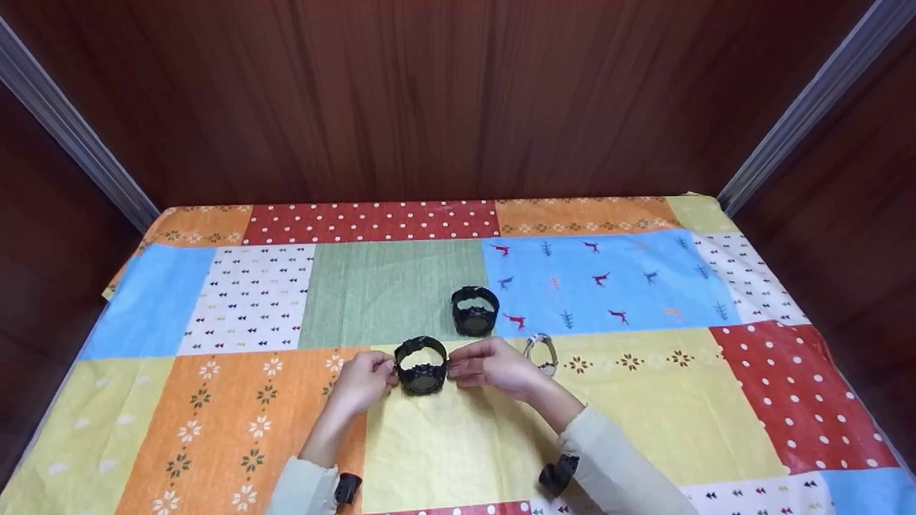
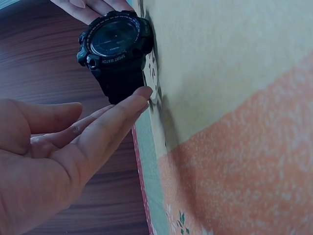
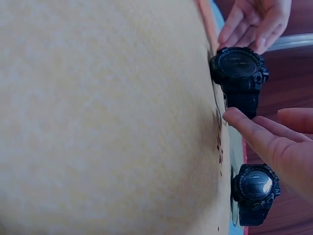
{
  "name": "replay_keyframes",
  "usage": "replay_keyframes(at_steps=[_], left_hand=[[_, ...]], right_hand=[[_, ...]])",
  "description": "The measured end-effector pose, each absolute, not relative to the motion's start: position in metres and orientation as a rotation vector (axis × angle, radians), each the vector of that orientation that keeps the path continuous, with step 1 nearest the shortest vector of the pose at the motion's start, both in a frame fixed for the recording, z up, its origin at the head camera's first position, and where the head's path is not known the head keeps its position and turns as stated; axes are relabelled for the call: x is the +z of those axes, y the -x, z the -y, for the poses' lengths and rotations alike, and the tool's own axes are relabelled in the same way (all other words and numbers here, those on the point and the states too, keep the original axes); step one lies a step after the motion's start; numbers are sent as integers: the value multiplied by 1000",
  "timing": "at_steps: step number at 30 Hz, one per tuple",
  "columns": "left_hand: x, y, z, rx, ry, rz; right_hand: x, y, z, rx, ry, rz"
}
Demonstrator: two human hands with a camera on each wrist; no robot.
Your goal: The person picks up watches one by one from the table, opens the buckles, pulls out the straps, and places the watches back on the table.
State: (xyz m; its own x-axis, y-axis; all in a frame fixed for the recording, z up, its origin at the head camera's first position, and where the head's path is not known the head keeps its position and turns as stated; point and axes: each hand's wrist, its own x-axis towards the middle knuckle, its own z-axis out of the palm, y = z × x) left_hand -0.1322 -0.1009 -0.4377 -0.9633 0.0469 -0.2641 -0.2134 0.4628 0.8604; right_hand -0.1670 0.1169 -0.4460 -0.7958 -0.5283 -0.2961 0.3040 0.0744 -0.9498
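A black sport watch [image 1: 422,380], its strap closed in a loop, stands on the yellow patch of the tablecloth with its face toward the front. My left hand [image 1: 366,381] is at its left side, with extended fingertips touching or nearly touching the strap. On the other side is my right hand [image 1: 497,368], fingers straight and tips at the watch's right edge. "SPORT WATCH" is printed below the dial of the watch [image 2: 115,38] in the left wrist view. In the right wrist view both hands flank the same watch [image 3: 238,66], with neither thumb curled round it.
Behind, a second black watch [image 1: 474,320] stands looped on the green patch. A pale-strapped watch [image 1: 542,355] stands just right of my right hand. The patchwork tablecloth [image 1: 644,408] covers the table, with brown wood panels [image 1: 429,100] at the back and sides.
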Motion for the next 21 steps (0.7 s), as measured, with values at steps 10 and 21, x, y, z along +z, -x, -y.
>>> replay_keyframes(at_steps=[10, 21], left_hand=[[-440, 132, 98, 1609, 185, -2390], [-439, 130, 95, 1622, 169, -2355]], right_hand=[[-446, 164, -116, -1806, 201, -1754], [-446, 162, -120, -1845, 184, -1744]])
